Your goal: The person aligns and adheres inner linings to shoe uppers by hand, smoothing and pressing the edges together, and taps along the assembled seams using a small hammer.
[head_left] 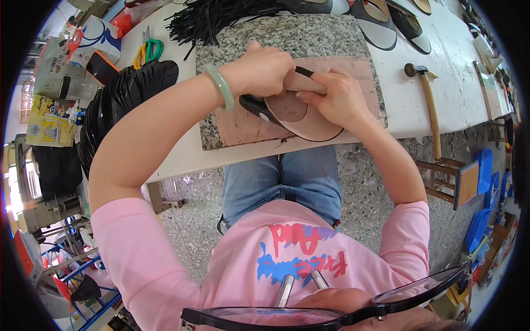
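Note:
A black shoe upper with a beige lining point(319, 124) is between my two hands, above the granite slab point(265, 36). My left hand point(265, 70), with a pale green bangle on its wrist, is curled over the upper's far edge. My right hand point(339, 99) pinches the light-coloured band along the opening, its thumb on the inner side. The left fingertips are hidden behind the hand. Beneath the upper lies a pinkish, worn sheet point(237, 129) on the slab.
Right of the slab lies a hammer point(428, 105), its handle reaching the table edge. Several shoes point(378, 25) stand at the back right. At left are scissors point(148, 49), stacked black shoe pieces point(121, 96), a phone point(102, 68) and a tissue box point(99, 41). Black strips point(215, 19) lie behind.

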`<state>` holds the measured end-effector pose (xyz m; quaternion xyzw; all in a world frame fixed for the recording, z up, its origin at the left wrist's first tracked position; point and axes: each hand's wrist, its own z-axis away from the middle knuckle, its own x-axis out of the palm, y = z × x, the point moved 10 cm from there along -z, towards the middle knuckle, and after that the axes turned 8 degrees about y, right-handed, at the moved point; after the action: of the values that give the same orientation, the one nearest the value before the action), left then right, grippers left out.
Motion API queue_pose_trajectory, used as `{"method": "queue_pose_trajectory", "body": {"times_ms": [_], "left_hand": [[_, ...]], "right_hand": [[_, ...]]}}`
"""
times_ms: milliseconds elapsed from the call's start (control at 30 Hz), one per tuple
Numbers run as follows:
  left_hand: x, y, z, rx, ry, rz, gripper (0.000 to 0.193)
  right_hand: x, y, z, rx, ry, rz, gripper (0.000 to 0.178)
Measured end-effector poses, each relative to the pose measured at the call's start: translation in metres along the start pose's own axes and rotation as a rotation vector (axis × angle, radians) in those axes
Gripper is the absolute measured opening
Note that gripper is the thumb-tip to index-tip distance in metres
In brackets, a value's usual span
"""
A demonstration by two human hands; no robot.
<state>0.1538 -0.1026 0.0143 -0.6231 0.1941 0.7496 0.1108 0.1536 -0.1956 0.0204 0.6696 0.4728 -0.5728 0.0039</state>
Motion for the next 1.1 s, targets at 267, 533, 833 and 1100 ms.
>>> {"method": "queue_pose_trajectory", "body": {"times_ms": [267,533,833,1100], "left_hand": [[0.004,-0.012,-0.014,-0.022,-0.108,0.219,0.029],[0.004,-0.006,-0.023,0.003,-0.112,-0.010,0.028],[-0.014,0.001,-0.029,0.016,-0.029,-0.114,0.027],[-0.002,-0.017,-0.026,-0.012,-0.230,0.173,0.031]], "right_hand": [[-0.002,-0.001,0.000,-0.064,0.117,0.079,0.026],[0.008,-0.001,0.002,-0.084,0.079,0.181,0.027],[-0.018,0.007,0.000,-0.245,0.221,0.247,0.024],[0.008,-0.019,0.025,-0.430,-0.094,-0.068,0.039]]}}
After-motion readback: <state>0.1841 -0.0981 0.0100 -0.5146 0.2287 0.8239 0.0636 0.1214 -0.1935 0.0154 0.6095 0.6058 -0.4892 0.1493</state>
